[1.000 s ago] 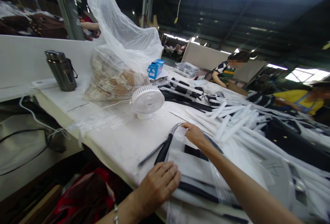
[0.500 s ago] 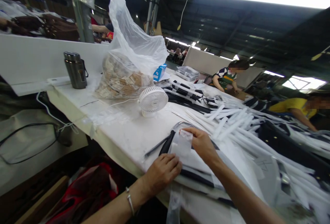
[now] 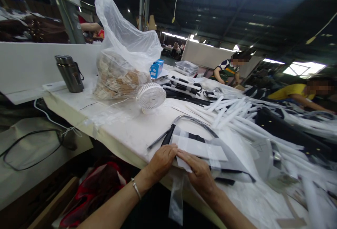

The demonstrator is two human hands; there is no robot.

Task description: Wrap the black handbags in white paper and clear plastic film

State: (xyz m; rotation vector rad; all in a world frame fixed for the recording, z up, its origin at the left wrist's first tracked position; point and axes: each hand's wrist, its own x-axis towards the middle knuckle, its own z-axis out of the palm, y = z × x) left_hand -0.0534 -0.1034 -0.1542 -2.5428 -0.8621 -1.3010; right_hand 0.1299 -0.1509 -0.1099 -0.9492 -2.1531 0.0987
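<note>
At the table's front edge my left hand [image 3: 163, 160] is closed, its fingertips pinching a clear tape strip [image 3: 184, 163]. My right hand [image 3: 198, 174] meets it from the other side, fingers together and closed on the same strip; the thumb is hidden. Under the fingertips lies a flat black article in clear plastic [image 3: 195, 136], with a white paper band [image 3: 205, 149] across it and tape over the band. A dark looped strap or tube [image 3: 193, 117] curves behind it. Another clear plastic strip [image 3: 177, 201] hangs below the table edge.
A small white fan [image 3: 151, 96] stands beyond the hands, near a big clear bag of brown pieces [image 3: 121, 81] and a steel flask [image 3: 70, 73]. White tubes [image 3: 231, 111] pile up at right. Two co-workers [image 3: 228, 68] [image 3: 292, 92] bend over the far side.
My right hand has come down and toward me, from holding the tape above the article to its front edge beside my left hand. The white band now shows uncovered. The view has shifted slightly.
</note>
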